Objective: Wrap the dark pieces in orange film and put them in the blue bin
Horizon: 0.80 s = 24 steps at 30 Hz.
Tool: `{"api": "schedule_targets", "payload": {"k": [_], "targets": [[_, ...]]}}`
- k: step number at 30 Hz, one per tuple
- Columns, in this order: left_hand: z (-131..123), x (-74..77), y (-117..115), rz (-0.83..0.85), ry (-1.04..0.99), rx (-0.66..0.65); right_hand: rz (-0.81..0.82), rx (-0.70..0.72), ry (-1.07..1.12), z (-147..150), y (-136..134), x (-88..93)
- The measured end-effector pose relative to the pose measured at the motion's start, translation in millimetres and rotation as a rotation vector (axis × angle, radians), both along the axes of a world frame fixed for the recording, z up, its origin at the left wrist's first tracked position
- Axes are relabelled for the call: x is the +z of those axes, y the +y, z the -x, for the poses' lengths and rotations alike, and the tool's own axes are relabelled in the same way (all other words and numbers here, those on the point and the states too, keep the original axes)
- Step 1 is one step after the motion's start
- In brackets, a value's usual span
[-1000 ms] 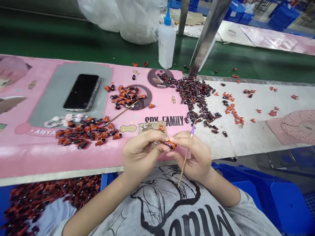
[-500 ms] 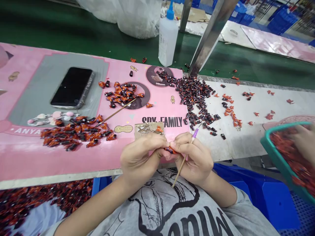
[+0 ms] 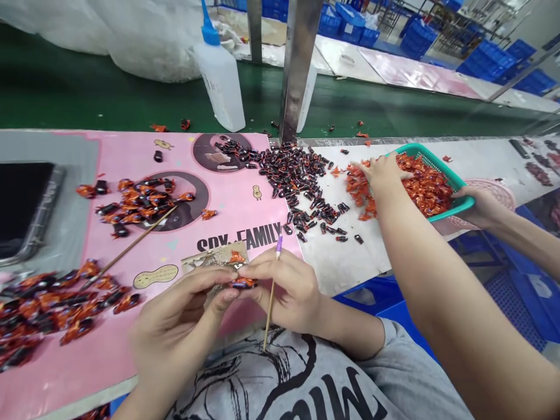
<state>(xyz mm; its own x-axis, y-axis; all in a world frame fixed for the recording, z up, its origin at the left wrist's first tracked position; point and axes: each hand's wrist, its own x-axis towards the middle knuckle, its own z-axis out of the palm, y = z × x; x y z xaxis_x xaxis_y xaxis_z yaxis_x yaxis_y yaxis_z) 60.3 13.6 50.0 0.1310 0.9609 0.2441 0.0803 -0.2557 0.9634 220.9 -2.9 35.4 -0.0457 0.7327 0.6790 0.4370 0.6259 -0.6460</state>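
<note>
Left fingers (image 3: 210, 277) and right fingers (image 3: 265, 270) pinch one orange-black piece (image 3: 243, 283), right also holding stick (image 3: 270, 306); joined-looking pieces (image 3: 61, 303) leftward seem done, many loose black parts (image 3: 291, 172) beyond, rightward, seemingly left.

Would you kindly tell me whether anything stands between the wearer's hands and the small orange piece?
Nothing visible does: the left hand and right hand both touch the small orange piece. The purple-tipped stick slants beside it.
</note>
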Motion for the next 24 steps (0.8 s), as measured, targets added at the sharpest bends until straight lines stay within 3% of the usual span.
{"api": "schedule_targets", "payload": {"k": [9,12,17,24], "targets": [[8,-3.0,-1,-0.012,0.152,0.006,0.082,-0.036,-0.117,-4,1,-2.8],[11,-2.1,2,-0.095,0.195,-0.002,0.053,-0.031,-0.119,-3,3,-2.7],[8,0.9,12,-0.216,0.188,-0.050,-0.029,0.000,-0.045,0,6,-3.8],[4,1.2,18,-0.238,0.113,-0.069,0.008,0.034,-0.035,-3,6,-1.4]]}}
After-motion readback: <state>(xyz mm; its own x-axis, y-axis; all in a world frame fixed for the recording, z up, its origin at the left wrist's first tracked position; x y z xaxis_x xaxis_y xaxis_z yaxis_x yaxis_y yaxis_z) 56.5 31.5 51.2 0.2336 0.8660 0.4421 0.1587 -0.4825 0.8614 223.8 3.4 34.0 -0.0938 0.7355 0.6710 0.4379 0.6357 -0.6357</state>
